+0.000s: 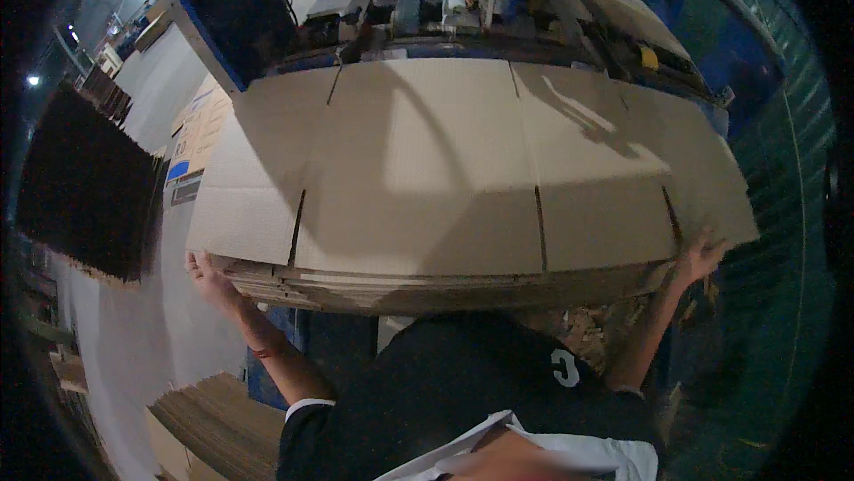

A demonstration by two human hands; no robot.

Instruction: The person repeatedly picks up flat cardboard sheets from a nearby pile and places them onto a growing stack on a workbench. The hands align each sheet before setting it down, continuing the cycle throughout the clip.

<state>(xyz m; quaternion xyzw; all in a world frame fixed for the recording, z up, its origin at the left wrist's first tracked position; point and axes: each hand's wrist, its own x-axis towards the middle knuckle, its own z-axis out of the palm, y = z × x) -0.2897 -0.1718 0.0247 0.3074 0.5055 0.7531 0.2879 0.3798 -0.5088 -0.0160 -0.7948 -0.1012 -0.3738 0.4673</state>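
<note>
Step in hand looks like squaring or shifting the sheet [418, 223]; it lies flat atop the stack [400, 292], far edge at the machine [436, 18]. Left hand [208, 274] pinches its near-left corner. Right hand [699, 260] at the near-right edge; too dim to tell if pinching. Any shift calls for even hands.

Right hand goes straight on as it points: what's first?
The slotted cardboard sheet, whose near edge the right hand seems to touch; depth at that edge is unclear.
</note>
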